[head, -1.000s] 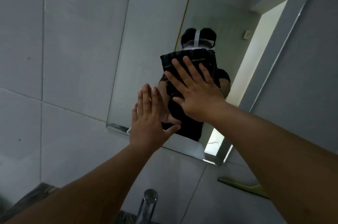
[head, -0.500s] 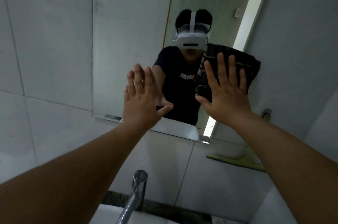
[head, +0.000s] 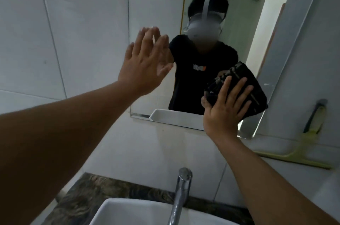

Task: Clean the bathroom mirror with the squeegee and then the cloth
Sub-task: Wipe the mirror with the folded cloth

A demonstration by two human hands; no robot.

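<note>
Right hand (head: 225,109) flat, fingers spread, pressing the dark cloth (head: 241,86) vs the mirror (head: 158,4) near its bottom right corner; part of the cloth overlaps the right edge. Nearly all the glass lies up and left of those fingers, so I'd judge the next wipe goes that way, along the bottom edge or upward. Left hand (head: 145,63) open, holding nothing, palm at the mirror's left edge, prob. bracing. The squeegee (head: 301,153) rests on the wall right of the mirror, blade roughly level, well apart from both hands; squeegee step looks done.
</note>
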